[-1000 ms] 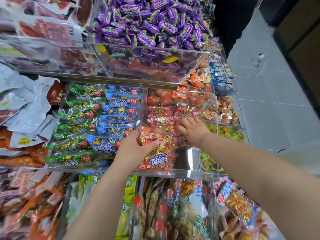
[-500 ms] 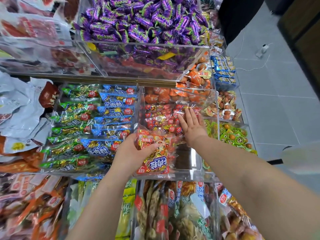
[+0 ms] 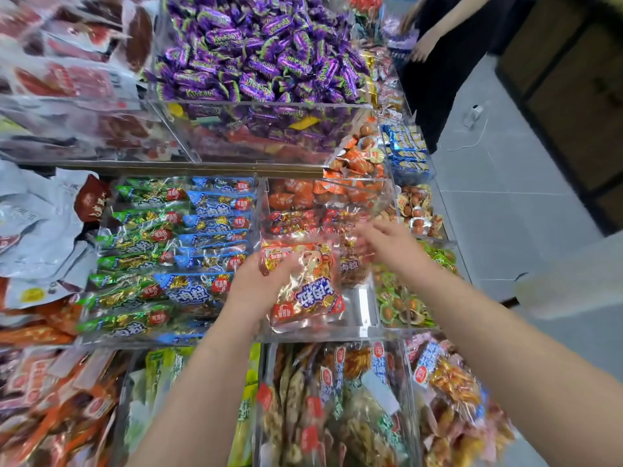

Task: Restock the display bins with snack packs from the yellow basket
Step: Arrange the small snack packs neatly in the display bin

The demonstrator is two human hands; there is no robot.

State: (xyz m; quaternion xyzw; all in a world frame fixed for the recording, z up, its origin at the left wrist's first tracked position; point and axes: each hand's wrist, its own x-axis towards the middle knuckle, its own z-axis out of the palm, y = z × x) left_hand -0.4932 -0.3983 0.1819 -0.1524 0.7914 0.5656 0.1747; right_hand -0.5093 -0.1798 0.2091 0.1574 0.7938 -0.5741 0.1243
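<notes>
In the head view, your left hand gripped the red snack pack by its left edge, thumb on the printed face and the fingers clamped behind it. It was held tilted over the bare front part of the clear bin. Your right hand reached over the red packs already lying at the back of that bin. It was smeared by motion, but its fingers looked straight and apart, holding nothing I could make out; whether they touched the packs I cannot tell. The yellow basket was out of sight. To do this step well, you would probably press the back row flat and away with the right hand. Then you could lay the new pack face up in the gap with its edges inside the walls, matching the neat rows of the green and blue packs next door. The pack was a soft pillow of glossy, crinkled film, lumpy with small foil-wrapped pieces, so I judge it would slide and buckle if you pinched one corner only. The bin walls were hard, see-through and mirror-bright, with thin edges easy to misjudge. The purple sweets above were twisted wrappers heaped loose.
</notes>
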